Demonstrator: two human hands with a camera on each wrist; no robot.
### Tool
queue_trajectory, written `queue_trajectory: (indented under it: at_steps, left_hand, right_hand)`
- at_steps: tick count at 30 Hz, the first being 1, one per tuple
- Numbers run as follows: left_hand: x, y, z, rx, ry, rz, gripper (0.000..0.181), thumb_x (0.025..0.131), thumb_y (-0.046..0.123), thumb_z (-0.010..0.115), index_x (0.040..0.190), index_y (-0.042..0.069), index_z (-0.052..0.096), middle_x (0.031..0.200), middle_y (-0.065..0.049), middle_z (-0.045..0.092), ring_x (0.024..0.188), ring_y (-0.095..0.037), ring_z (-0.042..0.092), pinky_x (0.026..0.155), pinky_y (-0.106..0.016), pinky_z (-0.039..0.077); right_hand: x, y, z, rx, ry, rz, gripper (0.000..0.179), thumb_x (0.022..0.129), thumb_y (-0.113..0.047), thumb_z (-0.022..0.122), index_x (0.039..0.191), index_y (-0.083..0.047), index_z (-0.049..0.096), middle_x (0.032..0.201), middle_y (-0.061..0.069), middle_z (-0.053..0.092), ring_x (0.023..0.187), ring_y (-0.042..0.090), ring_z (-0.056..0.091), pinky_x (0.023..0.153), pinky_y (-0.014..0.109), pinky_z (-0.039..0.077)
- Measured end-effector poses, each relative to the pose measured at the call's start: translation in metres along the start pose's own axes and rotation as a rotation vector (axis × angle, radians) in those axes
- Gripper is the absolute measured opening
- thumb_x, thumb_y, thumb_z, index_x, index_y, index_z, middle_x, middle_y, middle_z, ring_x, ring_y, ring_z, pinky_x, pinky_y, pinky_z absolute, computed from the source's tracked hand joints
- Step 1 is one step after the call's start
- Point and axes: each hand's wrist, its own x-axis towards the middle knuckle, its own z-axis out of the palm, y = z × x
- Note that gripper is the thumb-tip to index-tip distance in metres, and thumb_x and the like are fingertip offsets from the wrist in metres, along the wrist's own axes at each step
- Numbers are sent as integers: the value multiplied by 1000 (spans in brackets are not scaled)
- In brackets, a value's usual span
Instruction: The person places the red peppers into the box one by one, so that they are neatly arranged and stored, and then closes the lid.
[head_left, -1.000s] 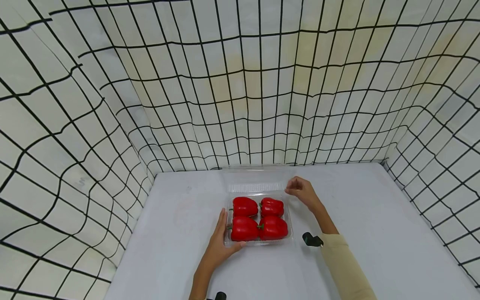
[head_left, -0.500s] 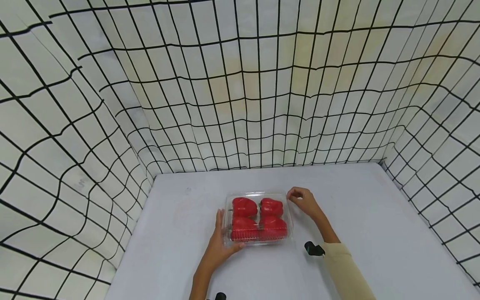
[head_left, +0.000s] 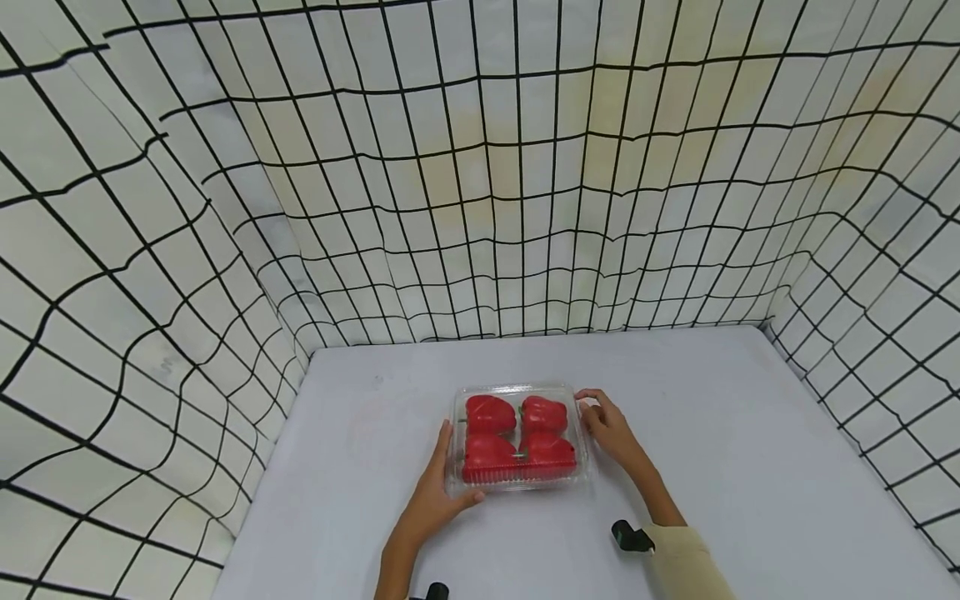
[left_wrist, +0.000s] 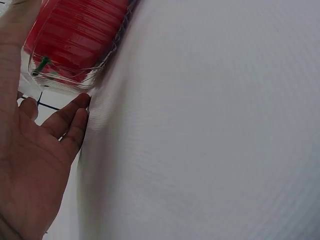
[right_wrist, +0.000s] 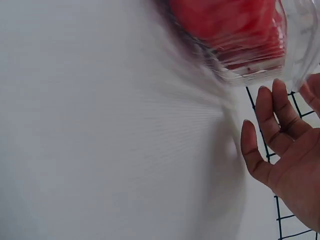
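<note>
A clear plastic clamshell box (head_left: 517,388) lies on the table with its lid down over several red bell peppers (head_left: 489,414). Along the box's left side my left hand (head_left: 433,497) rests with fingers straight, its thumb spread at the front left corner. At the far right corner is my right hand (head_left: 613,435), its fingertips right at the rim. The left wrist view has my left palm (left_wrist: 35,160) beside the box end, a green stem (left_wrist: 42,65) showing through the plastic. Loosely bent fingers (right_wrist: 265,107) of my right hand appear just below the box in the right wrist view.
A white table (head_left: 360,417) spreads around the box. Black netting (head_left: 517,208) over pale walls encloses its back and sides. A small black wrist device (head_left: 632,536) sits at the right sleeve (head_left: 686,562).
The lid, standing raised behind the box a second ago, has swung forward and down over the peppers. My right hand has shifted slightly nearer and loosened. My left hand has barely moved.
</note>
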Motion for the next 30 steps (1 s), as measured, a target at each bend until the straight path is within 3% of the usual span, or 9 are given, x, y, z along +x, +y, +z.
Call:
queue_trajectory:
  at_steps: [4, 7, 12, 18, 25, 30]
  left_hand:
    - [0, -1, -1, 7, -4, 9, 113, 75, 47, 79, 158, 28, 5, 165, 0, 12, 150, -35, 17, 111, -64, 31]
    - [1, -1, 0, -7, 3, 12, 112, 76, 50, 77, 158, 27, 6, 165, -1, 13, 150, -35, 18, 111, -65, 30]
    - [0, 1, 2, -13, 8, 6, 112, 76, 53, 76, 158, 28, 5, 165, 0, 11, 150, -35, 17, 112, -64, 30]
    - [-2, 2, 3, -18, 3, -38, 112, 75, 54, 77, 158, 33, 5, 165, 7, 9, 152, -29, 13, 114, -62, 27]
    - [-1, 2, 2, -32, 8, -25, 112, 75, 53, 77, 158, 31, 6, 165, 5, 9, 152, -30, 13, 115, -62, 25]
    - [-1, 4, 2, -43, 5, -26, 113, 75, 52, 77, 158, 28, 5, 166, 1, 10, 151, -34, 14, 113, -64, 26]
  right_hand:
    - [-16, 1, 3, 65, -38, -4, 41, 104, -17, 45, 143, -4, 41, 73, 13, 54, 66, 10, 50, 59, 22, 48]
    - [-28, 3, 4, 125, -39, -16, 47, 103, -11, 46, 147, 1, 35, 76, 12, 55, 66, 11, 50, 57, 23, 47]
    - [-52, 6, 3, 193, -51, -66, 46, 100, -2, 48, 143, 7, 36, 83, 5, 58, 61, 11, 48, 49, 24, 45]
    - [-73, 9, -2, 273, -144, -181, 42, 93, 7, 49, 133, 16, 37, 84, 23, 58, 59, 28, 51, 39, 32, 43]
    - [-79, 5, -5, 229, -223, -97, 16, 95, 0, 51, 106, 12, 53, 76, 27, 55, 59, 22, 54, 44, 24, 46]
    - [-80, 3, -7, 213, -300, 19, 25, 100, -11, 49, 89, 10, 58, 71, 24, 54, 58, 10, 51, 44, 20, 41]
